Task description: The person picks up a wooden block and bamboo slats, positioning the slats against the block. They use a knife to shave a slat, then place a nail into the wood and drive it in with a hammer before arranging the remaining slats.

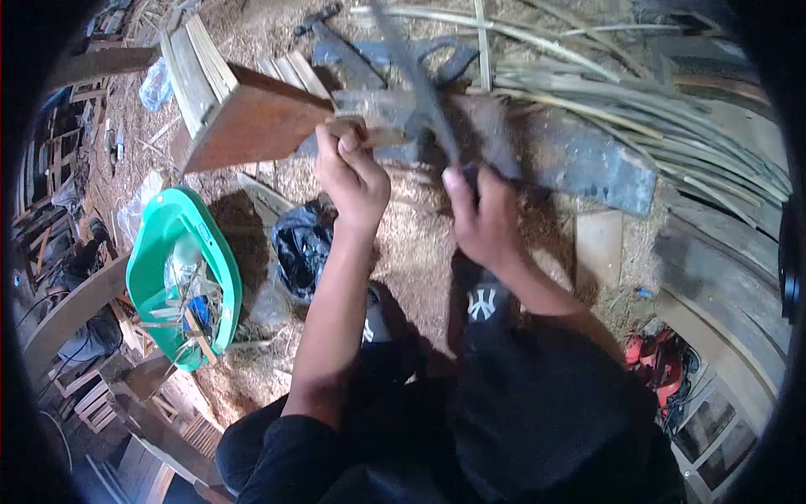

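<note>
My left hand (354, 168) is closed around a short, light piece of wood (383, 137), which points right over a dark plank (579, 151). In my right hand (483, 206) is the handle of a long dark blade (416, 80); the blade rises up and to the left, blurred. The blade passes just right of the wood piece's end; whether they touch I cannot tell. A wooden box-like piece (252, 122) with pale slats stands left of my left hand. Behind the plank lies a hammer (348, 55).
A green plastic tub (231, 286) with wood scraps sits at the left, beside a black plastic bag (302, 248). Long thin strips (663, 109) lie at the upper right. A red tool (663, 365) is at the lower right. Sawdust covers the ground.
</note>
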